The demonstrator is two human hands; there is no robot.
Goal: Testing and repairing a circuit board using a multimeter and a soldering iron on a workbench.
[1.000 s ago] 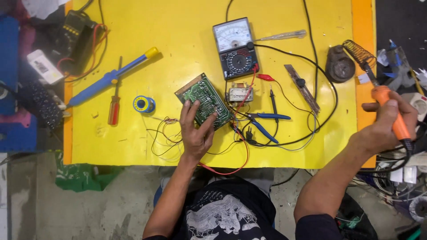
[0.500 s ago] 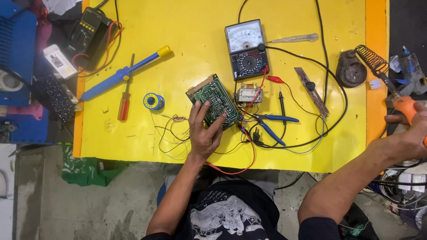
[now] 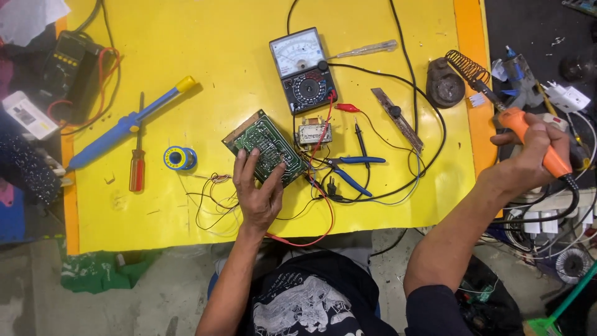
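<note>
Now, left to right, we note:
Left edge of tabletop (image 3: 155, 50): a blue desoldering pump (image 3: 127, 124) lies slanted, with a red-handled screwdriver (image 3: 137, 168) and a solder spool (image 3: 180, 158) just beside it.
Left hand (image 3: 258, 196): our fingers (image 3: 239, 171) are spread flat over the green circuit board (image 3: 264, 146), pressing it down near the tabletop's front edge.
Middle: an analogue multimeter (image 3: 303, 70) sits behind the board; blue-handled pliers (image 3: 351, 171) lie to its right among wires.
Right hand (image 3: 535, 155): past the right edge, our fingers are wrapped shut around an orange soldering iron (image 3: 535, 142), held above a coiled stand (image 3: 460, 74).
</note>
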